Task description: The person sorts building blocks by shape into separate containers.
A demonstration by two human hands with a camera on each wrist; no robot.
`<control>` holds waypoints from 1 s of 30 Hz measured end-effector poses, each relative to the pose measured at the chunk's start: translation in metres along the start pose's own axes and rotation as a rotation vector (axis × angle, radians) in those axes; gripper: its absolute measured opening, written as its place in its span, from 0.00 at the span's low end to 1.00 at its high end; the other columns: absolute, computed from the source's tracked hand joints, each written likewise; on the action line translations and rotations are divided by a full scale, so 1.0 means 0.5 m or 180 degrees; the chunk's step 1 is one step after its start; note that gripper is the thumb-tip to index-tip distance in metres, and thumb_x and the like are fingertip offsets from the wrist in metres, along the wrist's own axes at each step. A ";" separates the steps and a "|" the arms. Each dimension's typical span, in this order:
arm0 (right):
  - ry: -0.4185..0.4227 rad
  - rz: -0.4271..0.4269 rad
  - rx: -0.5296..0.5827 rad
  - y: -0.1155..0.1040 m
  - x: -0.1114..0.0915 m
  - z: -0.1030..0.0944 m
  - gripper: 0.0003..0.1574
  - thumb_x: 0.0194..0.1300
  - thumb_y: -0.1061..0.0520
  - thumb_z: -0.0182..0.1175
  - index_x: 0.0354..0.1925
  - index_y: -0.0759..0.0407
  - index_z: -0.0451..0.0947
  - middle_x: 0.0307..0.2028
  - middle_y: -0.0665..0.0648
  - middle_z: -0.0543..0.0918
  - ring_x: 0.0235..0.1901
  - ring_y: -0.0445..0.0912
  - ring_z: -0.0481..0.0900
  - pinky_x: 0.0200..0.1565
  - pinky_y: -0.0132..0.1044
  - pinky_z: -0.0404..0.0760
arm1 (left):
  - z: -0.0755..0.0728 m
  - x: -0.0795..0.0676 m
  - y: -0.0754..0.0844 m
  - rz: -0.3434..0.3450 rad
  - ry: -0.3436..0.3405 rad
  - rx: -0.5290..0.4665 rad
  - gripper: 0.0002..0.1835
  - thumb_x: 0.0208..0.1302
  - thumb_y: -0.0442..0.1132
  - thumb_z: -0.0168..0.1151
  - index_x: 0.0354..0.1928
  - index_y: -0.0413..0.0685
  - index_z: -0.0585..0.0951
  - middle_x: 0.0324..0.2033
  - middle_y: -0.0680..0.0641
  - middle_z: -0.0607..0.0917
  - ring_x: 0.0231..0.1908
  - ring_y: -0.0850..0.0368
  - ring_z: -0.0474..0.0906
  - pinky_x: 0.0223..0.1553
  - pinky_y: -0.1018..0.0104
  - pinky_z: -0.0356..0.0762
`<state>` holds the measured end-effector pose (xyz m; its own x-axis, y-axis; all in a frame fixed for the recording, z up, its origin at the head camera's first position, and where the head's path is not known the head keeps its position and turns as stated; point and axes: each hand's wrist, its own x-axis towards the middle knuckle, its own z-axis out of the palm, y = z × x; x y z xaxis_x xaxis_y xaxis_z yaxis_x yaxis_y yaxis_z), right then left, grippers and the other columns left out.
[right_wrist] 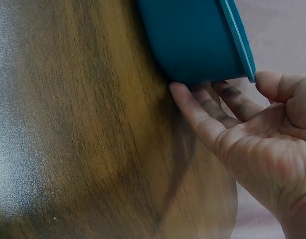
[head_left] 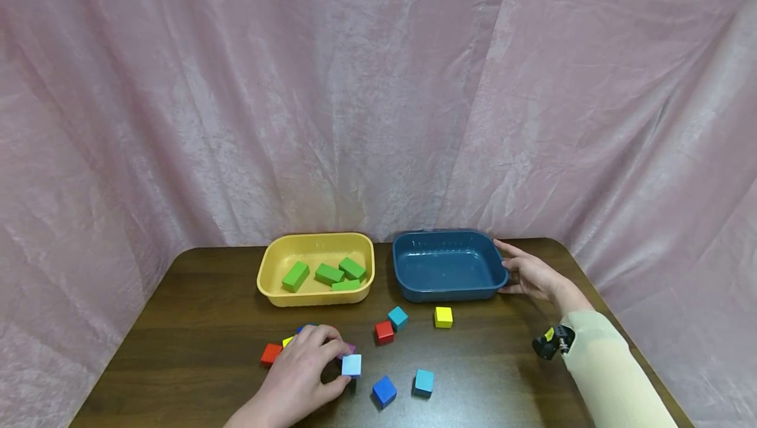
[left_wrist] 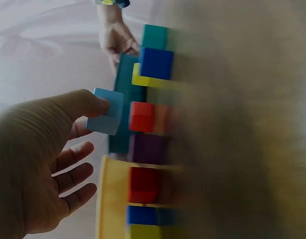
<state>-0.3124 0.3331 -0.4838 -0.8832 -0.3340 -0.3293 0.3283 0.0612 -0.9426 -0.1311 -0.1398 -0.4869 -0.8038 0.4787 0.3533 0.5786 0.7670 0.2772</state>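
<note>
A light blue block (head_left: 351, 365) is pinched between the thumb and fingers of my left hand (head_left: 301, 372), above the tabletop. In the left wrist view the same block (left_wrist: 105, 111) sits at the thumb tip, the other fingers spread below it. Behind it a purple block (head_left: 345, 351) is partly hidden, and a red block (head_left: 271, 354) lies left of the hand. My right hand (head_left: 532, 275) touches the right end of a dark blue tray (head_left: 452, 296). In the right wrist view its extended fingers (right_wrist: 200, 119) rest against the tray's outer wall, thumb by the rim.
A yellow tray (head_left: 313, 300) holding several green blocks (head_left: 296, 277) stands left of the blue one. In front lie a red cube (head_left: 384, 332), a yellow cube (head_left: 443, 317), a blue cube (head_left: 384, 391) and teal cubes (head_left: 423, 382). A pink curtain (head_left: 378, 99) hangs behind the table.
</note>
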 end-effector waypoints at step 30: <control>0.0040 -0.0018 0.0009 -0.001 0.005 0.011 0.37 0.73 0.62 0.36 0.73 0.41 0.39 0.65 0.72 0.55 0.57 0.65 0.66 0.53 0.63 0.64 | -0.042 0.268 0.021 -0.0053 0.0107 0.0134 0.16 0.50 0.55 0.66 0.41 0.61 0.80 0.38 0.61 0.79 0.40 0.61 0.69 0.39 0.65 0.69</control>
<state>-0.3130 0.3270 -0.4838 -0.8891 -0.3225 -0.3248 0.3244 0.0568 -0.9442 -0.2296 -0.0764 -0.4181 -0.8078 0.4515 0.3790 0.5582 0.7925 0.2457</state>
